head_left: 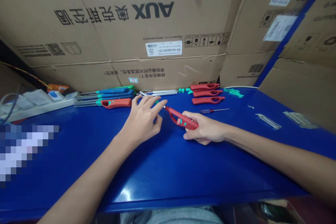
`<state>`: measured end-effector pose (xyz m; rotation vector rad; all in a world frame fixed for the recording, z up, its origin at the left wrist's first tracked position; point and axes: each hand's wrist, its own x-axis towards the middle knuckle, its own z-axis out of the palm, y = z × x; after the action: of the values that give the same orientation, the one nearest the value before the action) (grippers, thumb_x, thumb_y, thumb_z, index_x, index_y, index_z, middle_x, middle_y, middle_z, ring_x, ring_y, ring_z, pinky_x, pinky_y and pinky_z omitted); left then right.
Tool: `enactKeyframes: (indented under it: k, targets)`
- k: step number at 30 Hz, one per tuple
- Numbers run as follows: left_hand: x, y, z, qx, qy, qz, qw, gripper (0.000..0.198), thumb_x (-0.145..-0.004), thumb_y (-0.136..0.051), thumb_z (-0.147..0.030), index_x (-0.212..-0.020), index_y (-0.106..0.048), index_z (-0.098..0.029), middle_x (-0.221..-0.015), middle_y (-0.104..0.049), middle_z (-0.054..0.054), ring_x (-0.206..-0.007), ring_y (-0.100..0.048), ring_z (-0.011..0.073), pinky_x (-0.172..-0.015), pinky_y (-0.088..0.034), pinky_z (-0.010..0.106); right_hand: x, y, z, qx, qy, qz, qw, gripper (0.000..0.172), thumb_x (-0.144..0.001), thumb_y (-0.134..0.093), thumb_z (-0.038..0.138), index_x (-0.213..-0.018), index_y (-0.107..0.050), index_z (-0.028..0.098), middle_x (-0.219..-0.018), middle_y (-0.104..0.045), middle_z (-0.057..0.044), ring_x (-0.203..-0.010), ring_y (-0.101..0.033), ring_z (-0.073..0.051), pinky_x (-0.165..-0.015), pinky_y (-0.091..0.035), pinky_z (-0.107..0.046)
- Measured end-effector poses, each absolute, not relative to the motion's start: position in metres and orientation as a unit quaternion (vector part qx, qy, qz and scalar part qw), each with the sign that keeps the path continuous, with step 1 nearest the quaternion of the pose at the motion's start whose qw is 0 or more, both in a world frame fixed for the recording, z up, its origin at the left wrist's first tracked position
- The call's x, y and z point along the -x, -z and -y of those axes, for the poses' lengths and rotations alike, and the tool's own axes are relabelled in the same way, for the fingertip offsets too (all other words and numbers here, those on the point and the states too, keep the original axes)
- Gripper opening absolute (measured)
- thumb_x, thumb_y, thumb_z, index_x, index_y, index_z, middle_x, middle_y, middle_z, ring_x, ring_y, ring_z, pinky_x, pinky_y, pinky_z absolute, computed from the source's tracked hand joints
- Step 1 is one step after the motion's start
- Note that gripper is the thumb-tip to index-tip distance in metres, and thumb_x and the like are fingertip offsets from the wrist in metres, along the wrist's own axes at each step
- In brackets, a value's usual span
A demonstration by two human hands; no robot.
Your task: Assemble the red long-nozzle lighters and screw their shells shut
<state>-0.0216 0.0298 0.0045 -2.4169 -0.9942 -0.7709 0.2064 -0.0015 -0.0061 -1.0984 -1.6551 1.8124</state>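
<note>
My right hand point(203, 130) grips a red lighter handle point(181, 118) with green buttons, its tip pointing up and left over the blue table point(162, 168). My left hand point(144, 119) hovers just left of that tip, fingers loosely curled, fingertips close to the handle's front end; a small green piece point(156, 102) shows by its fingertips, and I cannot tell whether the fingers hold it.
Three red handles point(207, 93) lie at the back, with green caps point(183, 90) and metal tubes point(159, 93) beside them. Assembled lighters point(110, 97) lie at the back left. A small screwdriver point(214, 110) lies right of my hands. Cardboard boxes point(147, 24) wall the back.
</note>
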Motion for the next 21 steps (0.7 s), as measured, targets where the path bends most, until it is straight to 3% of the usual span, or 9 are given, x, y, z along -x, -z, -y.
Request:
enactKeyframes:
  k: [6,11,15,18,21]
  targets:
    - [0.021,-0.006,-0.029,0.868,0.275,0.361,0.203,0.042,-0.08,-0.048,-0.013,-0.119,-0.062,-0.015,-0.122,-0.065,0.013,-0.112,-0.059,0.0289,-0.1,-0.038,0.053,-0.206,0.007,0.0,0.396,-0.662,0.597,0.221,0.039,-0.075,-0.071,0.019,-0.099,-0.041,0.027,-0.052,-0.039,0.015,-0.033,-0.025,-0.002,-0.027,-0.021,-0.012]
    - [0.026,-0.009,-0.03,0.855,0.272,0.381,0.225,0.046,-0.082,-0.053,-0.021,-0.127,-0.055,-0.013,-0.125,-0.063,0.015,-0.115,-0.057,0.033,-0.105,-0.023,0.065,-0.208,0.004,-0.001,0.39,-0.677,0.591,0.201,0.042,-0.074,-0.074,0.018,-0.099,-0.041,0.027,-0.05,-0.038,0.016,-0.033,-0.023,-0.002,-0.027,-0.021,-0.012]
    - [0.035,-0.006,-0.038,0.872,0.235,0.361,0.235,0.025,-0.083,-0.058,-0.019,-0.108,-0.064,-0.016,-0.121,-0.066,0.013,-0.113,-0.058,0.0338,-0.103,-0.022,0.068,-0.215,0.002,-0.004,0.349,-0.729,0.566,0.166,0.042,-0.079,-0.071,0.023,-0.108,-0.042,0.028,-0.045,-0.034,0.017,-0.033,-0.019,-0.002,-0.029,-0.018,-0.011]
    - [0.039,-0.004,-0.043,0.884,0.227,0.337,0.231,0.016,-0.086,-0.054,-0.013,-0.095,-0.067,-0.017,-0.11,-0.07,0.01,-0.106,-0.061,0.0308,-0.101,-0.025,0.067,-0.219,0.002,-0.009,0.35,-0.733,0.559,0.167,0.033,-0.08,-0.07,0.027,-0.1,-0.043,0.025,-0.051,-0.048,0.013,-0.03,-0.028,-0.002,-0.027,-0.021,-0.012]
    - [0.039,-0.004,-0.043,0.883,0.236,0.327,0.239,0.017,-0.088,-0.054,-0.014,-0.097,-0.068,-0.017,-0.11,-0.07,0.011,-0.104,-0.062,0.0307,-0.099,-0.028,0.066,-0.223,0.003,-0.013,0.36,-0.707,0.578,0.188,0.029,-0.08,-0.07,0.032,-0.09,-0.044,0.021,-0.058,-0.059,0.006,-0.032,-0.044,-0.006,-0.026,-0.027,-0.014]
